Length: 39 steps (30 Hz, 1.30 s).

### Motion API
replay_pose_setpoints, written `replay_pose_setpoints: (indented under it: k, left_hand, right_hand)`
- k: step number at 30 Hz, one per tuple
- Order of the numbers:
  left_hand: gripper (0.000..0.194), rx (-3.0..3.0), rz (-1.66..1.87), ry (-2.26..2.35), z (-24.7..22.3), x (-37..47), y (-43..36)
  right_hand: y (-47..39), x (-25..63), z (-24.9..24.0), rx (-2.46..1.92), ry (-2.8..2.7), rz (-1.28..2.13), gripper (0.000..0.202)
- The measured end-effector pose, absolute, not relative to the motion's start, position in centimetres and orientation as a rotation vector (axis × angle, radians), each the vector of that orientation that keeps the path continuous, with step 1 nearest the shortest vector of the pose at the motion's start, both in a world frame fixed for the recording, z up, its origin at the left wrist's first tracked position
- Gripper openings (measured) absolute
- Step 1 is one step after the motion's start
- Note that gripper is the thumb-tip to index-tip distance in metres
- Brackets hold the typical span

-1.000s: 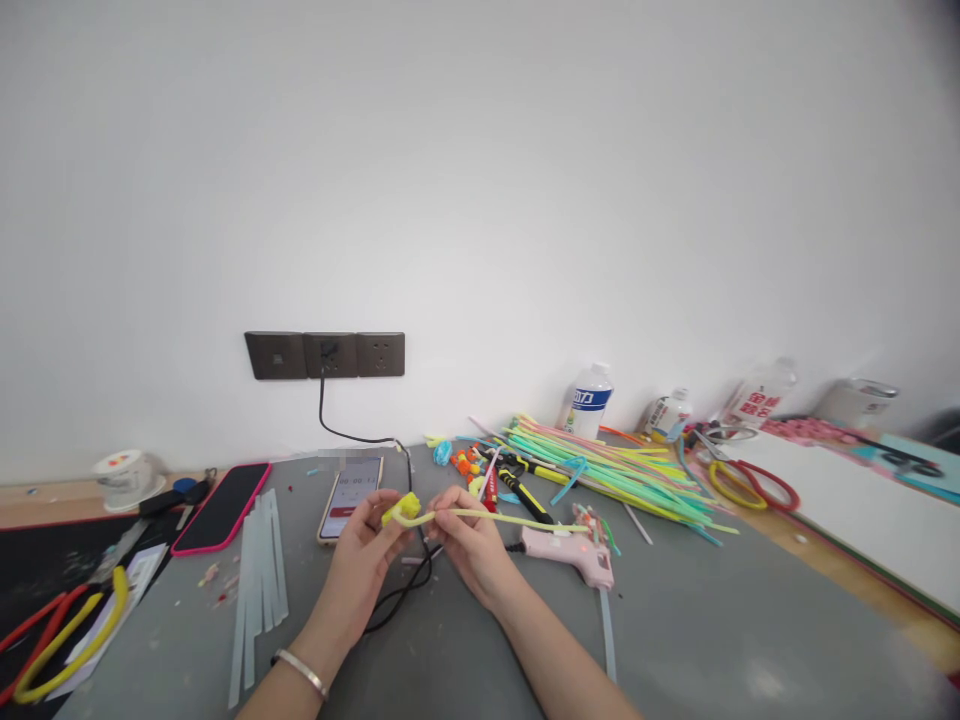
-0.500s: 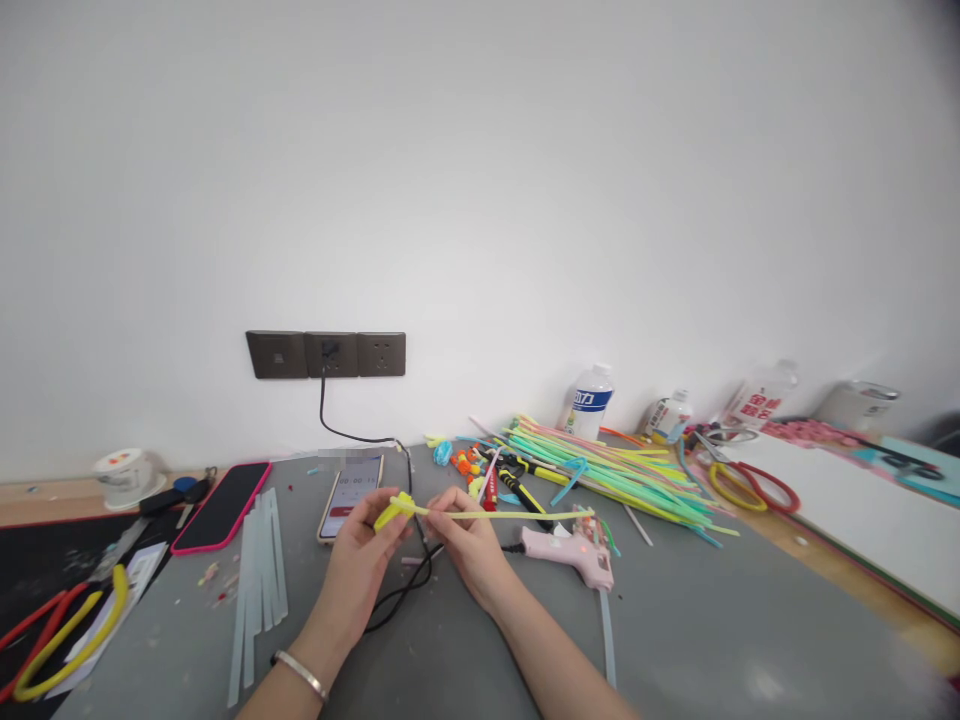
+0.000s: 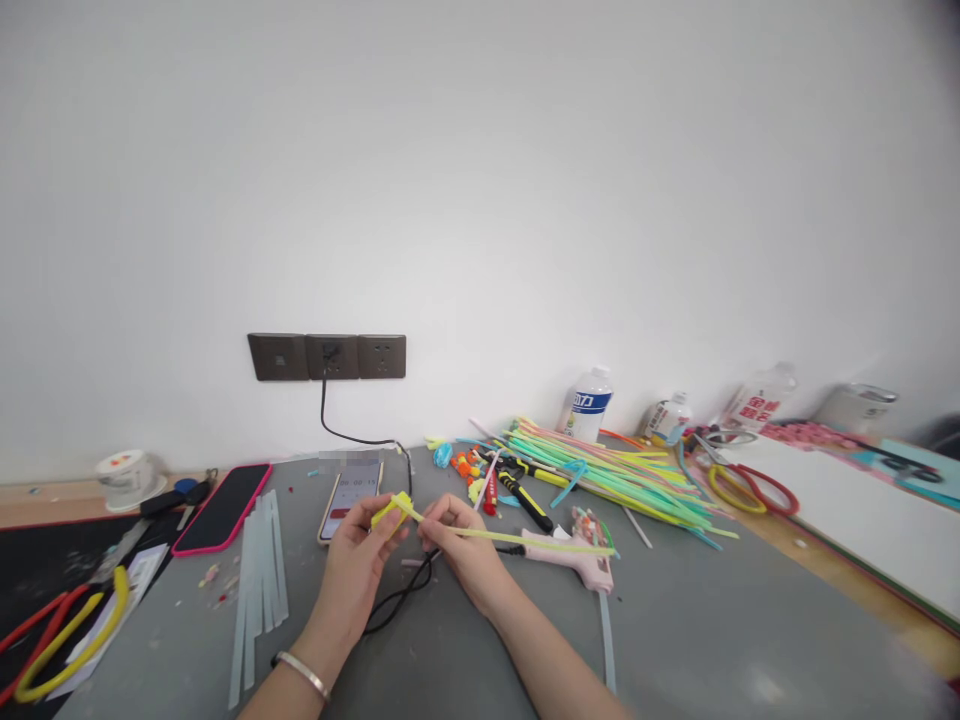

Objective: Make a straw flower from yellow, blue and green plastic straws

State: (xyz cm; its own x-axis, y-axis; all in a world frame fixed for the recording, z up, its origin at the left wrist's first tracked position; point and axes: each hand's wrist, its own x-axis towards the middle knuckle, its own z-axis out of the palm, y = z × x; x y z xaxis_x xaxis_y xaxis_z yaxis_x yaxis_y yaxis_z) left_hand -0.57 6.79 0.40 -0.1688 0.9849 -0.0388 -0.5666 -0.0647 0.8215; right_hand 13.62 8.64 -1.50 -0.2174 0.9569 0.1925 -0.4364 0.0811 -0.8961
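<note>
A yellow pipe cleaner (image 3: pixel 540 543) stretches between my hands, its left end bent into a small folded loop. My left hand (image 3: pixel 364 550) pinches that folded part between thumb and fingers. Close beside it, my right hand (image 3: pixel 459 540) grips the straight length, whose free end runs rightward over a pink glue gun (image 3: pixel 577 562). The glue gun lies on the grey table with a glue stick (image 3: pixel 607 640) poking out of its back. Below my hands loops a black cord (image 3: pixel 401 600). Behind my left hand a phone (image 3: pixel 352 492) displays a timer.
Several glue sticks (image 3: pixel 256 585) and a pink-cased phone (image 3: pixel 225 508) lie on the left. A bundle of coloured pipe cleaners (image 3: pixel 615 480) and black-yellow pliers (image 3: pixel 529 500) sit behind the glue gun. Red-yellow scissors (image 3: pixel 754 488) are at right, bottles (image 3: pixel 589 405) along the wall.
The yellow pipe cleaner has tilted, its free right end dropping lower across the glue gun. The folded end has turned slightly in my left hand.
</note>
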Motion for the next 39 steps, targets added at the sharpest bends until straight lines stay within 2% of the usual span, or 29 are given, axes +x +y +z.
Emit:
replay_pose_setpoints:
  k: [8, 12, 16, 21, 26, 29, 33, 39]
  left_hand:
    - [0.029, 0.454, 1.451, 0.825, 0.8, -0.5, 6.8]
    - [0.039, 0.581, 1.390, 0.839, 0.5, -0.6, 6.8]
    - [0.053, 0.647, 1.367, 0.914, 0.0, -0.6, 7.0]
    - [0.044, 0.661, 1.372, 0.888, -0.2, -0.6, 7.0]
    - [0.047, 0.699, 1.345, 0.905, 0.1, -0.3, 6.6]
    - [0.047, 0.725, 1.299, 0.922, 0.5, -0.1, 6.4]
    - [0.039, 0.806, 1.263, 0.894, 0.5, 0.0, 6.3]
    - [0.034, 0.883, 1.207, 0.849, -0.1, 0.0, 6.4]
  right_hand:
    - [8.5, 13.6, -1.7, -0.609, -1.067, 1.543, 0.027]
    - [8.6, 13.7, -0.9, -0.578, -0.951, 1.523, 0.028]
    - [9.0, 14.0, 1.2, -0.587, -0.831, 1.353, 0.034]
    - [8.4, 16.0, 5.9, -0.654, -1.005, 1.209, 0.040]
    - [8.1, 20.6, 10.8, -1.160, -1.747, 0.907, 0.036]
    - [9.8, 23.7, 12.4, -1.561, -2.160, 0.501, 0.026]
    - [13.5, 27.4, 12.6, -1.683, -2.231, 0.425, 0.020]
    - [16.9, 30.7, 10.4, -2.029, -2.215, 0.324, 0.019]
